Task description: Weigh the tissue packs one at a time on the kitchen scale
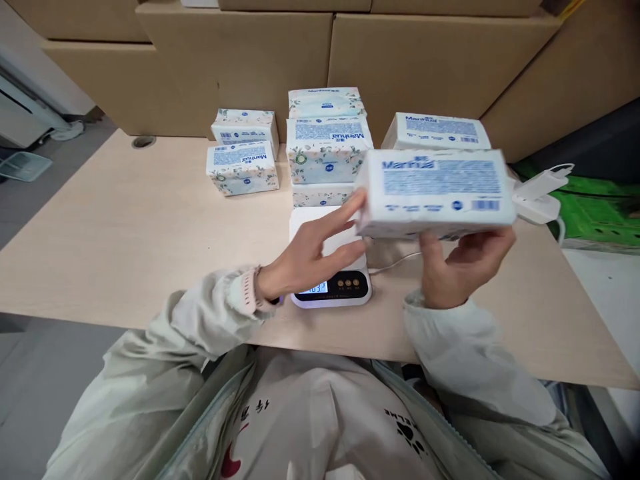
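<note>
Currently, in the head view, our right hand [455, 270] holds a tissue pack [445, 193] from below, thumb and fingers gripping its underside, above the tabletop's [125, 253] right half. Our left hand [317, 250] spreads its fingers over the scale [345, 293] near the front edge, reaching the pack's left end.

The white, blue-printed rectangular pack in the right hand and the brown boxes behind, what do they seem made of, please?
White, blue-printed rectangular pack: probably thin, satin plastic film, by softly rounded edges; paper is possible. Brown boxes: likely matte cardboard, by plain panels and straight seams.
</note>
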